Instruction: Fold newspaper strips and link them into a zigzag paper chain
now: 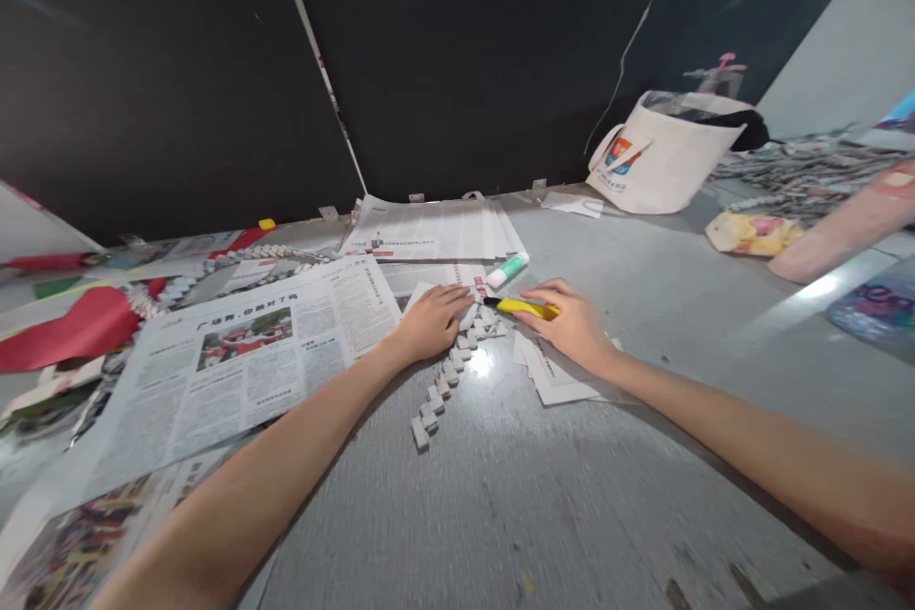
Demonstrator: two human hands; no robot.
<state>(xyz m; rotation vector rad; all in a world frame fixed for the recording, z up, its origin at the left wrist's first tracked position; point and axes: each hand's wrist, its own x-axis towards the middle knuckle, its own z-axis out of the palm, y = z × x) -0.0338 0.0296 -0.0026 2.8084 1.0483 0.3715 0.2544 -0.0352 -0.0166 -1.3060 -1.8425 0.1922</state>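
Cutter (pixel 533 308), yellow-bodied with a dark front end, lies just below the glue stick (pixel 508 269), which serves here as landmark. The right hand (pixel 578 334), below and to the right of the glue stick, pinches it between thumb and fingers. The left hand (pixel 429 324), below and to the left, lies palm down over paper, fingers nearly straight and close together; whether the fingertips grip anything cannot be told. The folded-paper chain (pixel 442 385) runs down and left from beneath the glue stick; loose paper sheets (pixel 558 376) lie below it, partly under the right forearm, and a newspaper sheet (pixel 261 343) lies farther left. Principal hazard, as judged: the dark end points toward the left fingers, so a slip could nick them. Light pressure could let the paper skid; a sideways sweep could snag the chain.
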